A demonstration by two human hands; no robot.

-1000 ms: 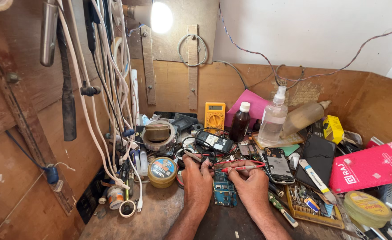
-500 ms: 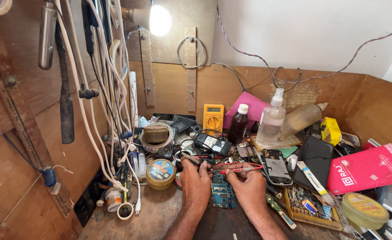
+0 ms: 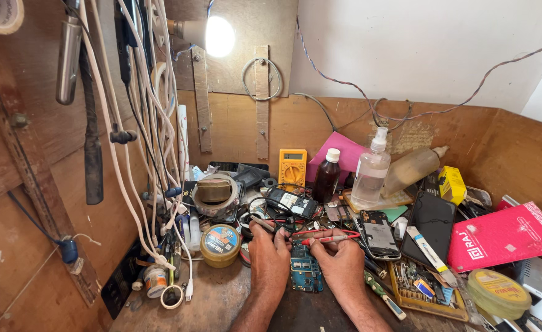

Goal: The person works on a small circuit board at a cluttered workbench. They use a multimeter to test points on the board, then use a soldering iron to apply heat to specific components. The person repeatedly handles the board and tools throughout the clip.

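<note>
Blue circuit board (image 3: pixel 306 270) is seen flat on the wooden bench (image 3: pixel 222 301), between both hands. A red probe (image 3: pixel 329 239) is pinched by the right hand (image 3: pixel 340 264); a dark probe (image 3: pixel 262 223) is gripped by the left hand (image 3: pixel 269 258).

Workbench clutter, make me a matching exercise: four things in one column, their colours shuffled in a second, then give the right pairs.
Things:
1. multimeter
2. circuit board
3. notebook
4. probe in the right hand

Colours:
A. blue
B. red
C. yellow
D. pink

Pairs: 1-C, 2-A, 3-D, 4-B
</note>
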